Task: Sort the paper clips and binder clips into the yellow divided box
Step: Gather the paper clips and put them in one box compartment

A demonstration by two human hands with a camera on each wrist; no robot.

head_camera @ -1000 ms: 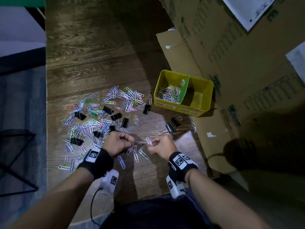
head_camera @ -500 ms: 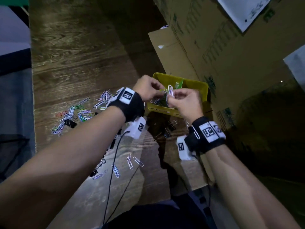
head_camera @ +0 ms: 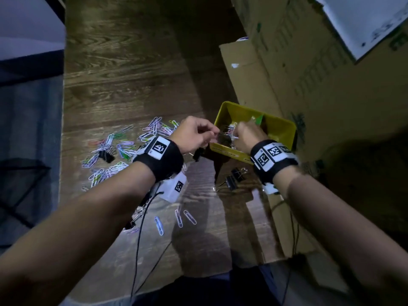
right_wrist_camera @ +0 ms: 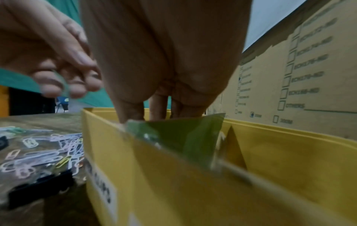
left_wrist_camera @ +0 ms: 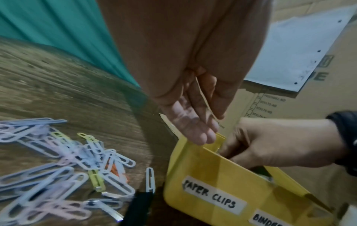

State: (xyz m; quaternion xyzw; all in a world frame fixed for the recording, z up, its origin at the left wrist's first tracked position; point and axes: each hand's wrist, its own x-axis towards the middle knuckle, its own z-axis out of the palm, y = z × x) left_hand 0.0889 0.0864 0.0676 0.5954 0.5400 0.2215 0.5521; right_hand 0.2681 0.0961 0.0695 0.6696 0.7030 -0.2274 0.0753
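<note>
Progress: partial. Paper-clip compartment [head_camera: 229,120] of yellow divided box [head_camera: 280,129] held some; binder side appeared empty; paper clips [head_camera: 123,149] and binder clips [head_camera: 235,178] remained on table [head_camera: 132,85]. Left hand [head_camera: 194,134] pinched a green clip; right hand [head_camera: 248,135] slack-fingered, contents undetermined.

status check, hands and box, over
Left hand pinching a paper clip beside yellow divided box. Right hand in paper-clip compartment, grip unclear. Nothing blocking.

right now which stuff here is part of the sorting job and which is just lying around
Part of the job:
- yellow divided box
- loose paper clips on the table
- binder clips on the table
- left hand, right hand over the box

Just lying about:
- cardboard boxes
- white sheet
</note>
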